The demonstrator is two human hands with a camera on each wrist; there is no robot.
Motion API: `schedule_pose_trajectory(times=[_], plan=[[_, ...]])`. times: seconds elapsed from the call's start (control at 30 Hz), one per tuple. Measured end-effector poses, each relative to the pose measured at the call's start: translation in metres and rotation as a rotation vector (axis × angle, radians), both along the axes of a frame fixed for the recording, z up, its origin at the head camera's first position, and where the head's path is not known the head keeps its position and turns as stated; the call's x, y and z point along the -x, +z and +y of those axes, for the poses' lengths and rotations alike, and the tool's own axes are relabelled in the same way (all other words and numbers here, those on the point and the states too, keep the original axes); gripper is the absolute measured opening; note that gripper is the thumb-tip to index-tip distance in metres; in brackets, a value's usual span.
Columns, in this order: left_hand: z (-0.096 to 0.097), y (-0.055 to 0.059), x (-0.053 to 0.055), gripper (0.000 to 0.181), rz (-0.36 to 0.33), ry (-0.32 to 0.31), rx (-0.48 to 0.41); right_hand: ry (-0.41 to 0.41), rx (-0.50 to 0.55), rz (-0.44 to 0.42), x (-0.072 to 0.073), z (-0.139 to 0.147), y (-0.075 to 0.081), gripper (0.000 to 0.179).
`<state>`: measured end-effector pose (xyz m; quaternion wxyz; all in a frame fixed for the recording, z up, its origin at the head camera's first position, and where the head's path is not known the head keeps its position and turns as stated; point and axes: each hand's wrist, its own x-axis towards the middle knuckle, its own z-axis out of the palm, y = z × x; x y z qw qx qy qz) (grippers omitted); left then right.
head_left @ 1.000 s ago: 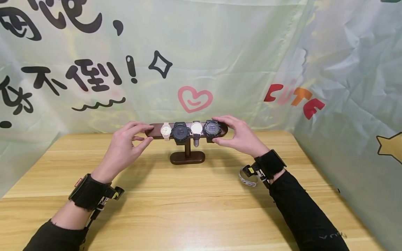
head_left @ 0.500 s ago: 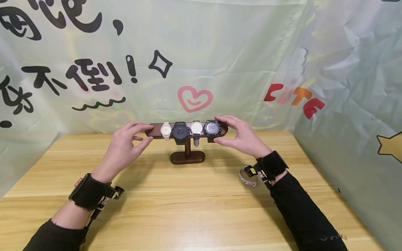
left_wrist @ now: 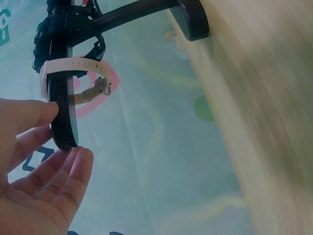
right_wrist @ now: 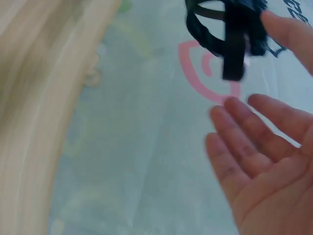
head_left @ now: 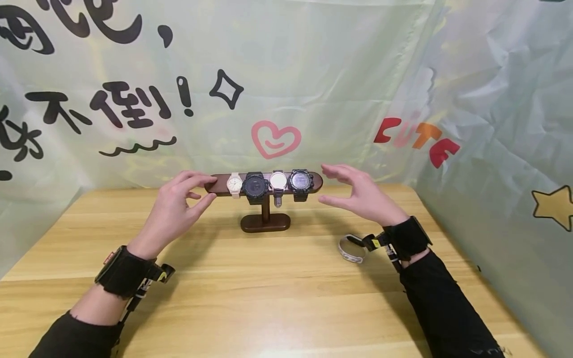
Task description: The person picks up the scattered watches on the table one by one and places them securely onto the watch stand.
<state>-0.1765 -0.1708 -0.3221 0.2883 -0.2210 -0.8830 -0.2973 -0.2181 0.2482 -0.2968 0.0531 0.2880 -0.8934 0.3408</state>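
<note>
A dark brown T-shaped watch stand (head_left: pixel 265 223) stands upright on the table, several watches strapped along its bar. From the left come a pale watch (head_left: pixel 235 185), a chunky black watch (head_left: pixel 255 186), a light-faced watch (head_left: pixel 278 181) with a dark strap, and a black digital watch (head_left: pixel 301 181). My left hand (head_left: pixel 175 209) pinches the bar's left end between thumb and fingers; in the left wrist view the pale watch's strap (left_wrist: pixel 78 64) loops round the bar. Off the bar's right end, my right hand (head_left: pixel 362 195) hovers with its fingers spread, holding nothing.
On the table (head_left: pixel 250 303), below my right hand, lies a pale looped watch (head_left: pixel 352 249), partly behind the wrist camera mount. A printed cloth backdrop (head_left: pixel 340 84) rises behind the table and along its right side.
My right hand has let go of the black digital watch at the bar's right end and moved off to the right. The left hand keeps its pinch; the view has shifted slightly.
</note>
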Motion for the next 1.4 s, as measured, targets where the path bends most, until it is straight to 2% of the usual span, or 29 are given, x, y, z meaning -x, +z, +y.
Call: schedule_pose_trajectory(times=[0.27,0.47,0.77,0.97,1.27,1.4], plan=[[-0.001,0.002,-0.001,0.031,0.013,0.014,0.017,-0.040,-0.152,-0.097,-0.009,0.023,0.003,0.070],[-0.001,0.005,-0.003,0.031,0.017,0.021,0.022,-0.061,-0.287,-0.145,-0.016,0.032,0.000,0.055],[0.001,0.009,-0.007,0.030,0.069,0.018,0.026,-0.016,-0.381,-0.228,-0.020,0.046,-0.010,0.031],[0.009,0.013,-0.010,0.028,0.122,-0.027,0.022,-0.003,-0.410,-0.259,-0.025,0.056,-0.016,0.017],[0.020,0.015,-0.021,0.026,0.138,-0.074,0.040,-0.055,-0.474,-0.320,-0.029,0.061,-0.020,0.018],[0.023,0.015,-0.025,0.024,0.145,-0.088,0.061,-0.068,-0.507,-0.336,-0.030,0.061,-0.022,0.033]])
